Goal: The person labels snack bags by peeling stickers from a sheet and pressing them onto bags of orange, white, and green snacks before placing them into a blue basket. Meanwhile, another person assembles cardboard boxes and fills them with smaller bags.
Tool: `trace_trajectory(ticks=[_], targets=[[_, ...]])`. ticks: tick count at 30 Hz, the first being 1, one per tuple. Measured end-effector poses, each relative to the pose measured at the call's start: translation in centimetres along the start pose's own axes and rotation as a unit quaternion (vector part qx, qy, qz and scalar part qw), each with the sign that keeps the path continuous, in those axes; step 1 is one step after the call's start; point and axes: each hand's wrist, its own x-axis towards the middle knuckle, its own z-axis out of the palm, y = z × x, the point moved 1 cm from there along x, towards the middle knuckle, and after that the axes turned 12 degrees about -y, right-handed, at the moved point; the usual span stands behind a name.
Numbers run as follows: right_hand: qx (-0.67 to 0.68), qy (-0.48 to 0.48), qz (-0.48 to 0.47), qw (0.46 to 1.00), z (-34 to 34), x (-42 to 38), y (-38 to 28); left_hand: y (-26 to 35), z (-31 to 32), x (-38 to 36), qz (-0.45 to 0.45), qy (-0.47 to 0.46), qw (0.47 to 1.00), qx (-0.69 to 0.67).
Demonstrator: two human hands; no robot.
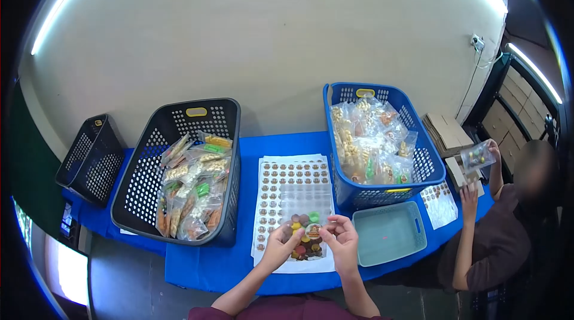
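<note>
Pinched between thumb and fingers, each side of the bag [305,207] is held, by the left hand [286,246] and the right hand [341,242], over the sheet [266,191]. Its long axis runs away from the person, clear end toward the wall [269,51], coloured pieces [301,249] (brown, yellow, green) at the near end. Between the thumbs shows a round sticker [313,232]. Beyond stand the black basket [137,200], left, and blue basket [363,193], right.

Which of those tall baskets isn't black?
The blue perforated plastic basket, heaped with clear plastic bags, beyond the person's right hand. The other two tall baskets are black.
</note>
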Motion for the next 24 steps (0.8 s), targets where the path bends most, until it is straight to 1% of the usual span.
trace_trajectory(ticks=[2, 3, 6, 9, 12, 13, 16, 18, 22, 24], targets=[[-0.08, 0.001, -0.017, 0.997, -0.6, -0.5, 0.7, -1.5, 0.6, 0.1, -0.041, 0.004, 0.999, -0.01], [-0.08, 0.008, -0.009, 0.997, -0.9, -0.7, 0.6, -1.7, 1.3, 0.2, -0.012, 0.006, 1.0, -0.018], [-0.101, 0.018, -0.021, 0.995, -2.2, -1.1, 1.0, -3.0, 2.4, 0.2, 0.019, 0.018, 1.0, 0.0], [-0.104, 0.007, -0.003, 0.995, -2.9, -1.7, 0.6, -2.6, 3.2, 0.1, 0.017, -0.002, 0.999, -0.03], [-0.103, 0.002, 0.007, 0.995, -3.3, -2.0, 0.2, -2.7, 3.5, -0.4, 0.018, -0.013, 1.0, -0.008], [-0.1, 0.002, 0.001, 0.995, -3.3, -2.0, 0.1, -2.6, 3.9, -0.4, 0.007, 0.001, 1.0, -0.02], [-0.092, 0.006, -0.012, 0.996, -3.1, -1.9, 0.3, -2.3, 3.9, -0.5, 0.001, 0.003, 1.0, 0.031], [-0.097, 0.007, -0.016, 0.995, -2.7, -1.8, -0.1, -2.3, 3.9, -0.6, -0.004, 0.017, 0.999, 0.027], [-0.143, 0.034, -0.048, 0.988, -2.1, -1.4, 0.1, -2.5, 3.9, -0.3, 0.031, 0.042, 0.999, 0.0], [-0.176, 0.051, -0.075, 0.98, -1.8, -1.4, 0.5, -2.3, 3.5, -0.4, 0.016, 0.041, 0.999, 0.014]])
